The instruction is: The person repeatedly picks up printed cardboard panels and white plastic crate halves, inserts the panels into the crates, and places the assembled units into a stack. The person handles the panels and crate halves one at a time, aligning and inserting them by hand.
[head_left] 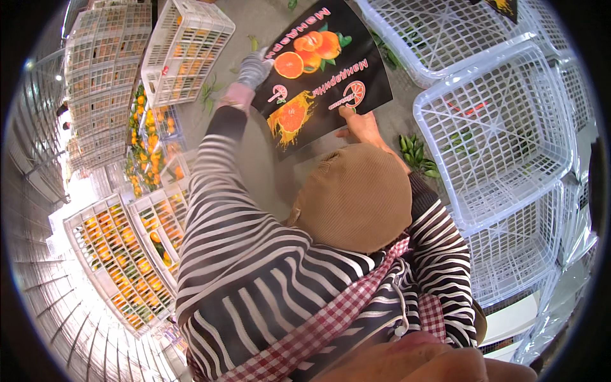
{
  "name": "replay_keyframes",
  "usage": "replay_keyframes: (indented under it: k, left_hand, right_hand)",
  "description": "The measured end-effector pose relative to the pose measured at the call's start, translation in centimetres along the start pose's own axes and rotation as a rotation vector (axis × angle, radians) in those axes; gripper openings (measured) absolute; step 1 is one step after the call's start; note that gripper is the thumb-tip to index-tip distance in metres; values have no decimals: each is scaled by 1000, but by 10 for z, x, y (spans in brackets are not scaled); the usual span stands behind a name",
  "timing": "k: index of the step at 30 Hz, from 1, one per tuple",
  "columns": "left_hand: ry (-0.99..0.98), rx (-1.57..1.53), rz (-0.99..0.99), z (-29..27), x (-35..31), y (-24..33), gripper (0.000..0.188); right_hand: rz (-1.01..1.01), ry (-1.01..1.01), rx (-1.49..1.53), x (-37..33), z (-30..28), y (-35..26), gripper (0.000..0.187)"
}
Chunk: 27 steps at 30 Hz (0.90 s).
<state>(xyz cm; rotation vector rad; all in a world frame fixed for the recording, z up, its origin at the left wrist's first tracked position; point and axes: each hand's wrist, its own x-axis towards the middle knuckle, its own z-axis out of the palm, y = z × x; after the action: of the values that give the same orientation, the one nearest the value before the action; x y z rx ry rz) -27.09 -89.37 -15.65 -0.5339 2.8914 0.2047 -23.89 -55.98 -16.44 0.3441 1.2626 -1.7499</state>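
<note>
A black sheet point(372, 86), printed with orange citrus fruit and lettering, lies aslant in front of me. I cannot tell whether it is paper or card. My left hand point(253, 71), in a grey glove, grips its left edge with the fingers closed. My right hand point(364, 127) is bare and pinches the near right edge, thumb on top; the other fingers are partly hidden. Between my striped sleeves, a rounded brown ribbed cloth shape point(359, 200) covers the space below the sheet.
Blue-white plastic crates point(439, 127) are stacked on the right. White crates of mandarins point(121, 261) stand at left, with another tilted crate point(188, 51) at the far left. Loose mandarins point(153, 140) lie between them. Green leaves point(417, 156) are scattered on the grey floor point(219, 54).
</note>
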Motion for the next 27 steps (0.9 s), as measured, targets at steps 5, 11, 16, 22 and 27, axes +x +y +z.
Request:
replay_keyframes:
  k: [5, 11, 16, 22, 27]
  left_hand:
    - [-265, -132, -106, 88, 5, -4, 57]
    - [-215, -309, 247, 82, -77, 39, 76]
    - [-387, -262, 545, 53, -194, 63, 69]
    - [-320, -141, 312, 116, -221, 67, 71]
    - [-304, -98, 315, 150, -232, 60, 73]
  right_hand:
    - [133, 218, 134, 2, 7, 41, 45]
    - [93, 381, 111, 2, -1, 57, 24]
    - [209, 364, -114, 4, -6, 57, 19]
    - [143, 247, 5, -8, -12, 53, 20]
    - [102, 274, -59, -11, -47, 49, 38]
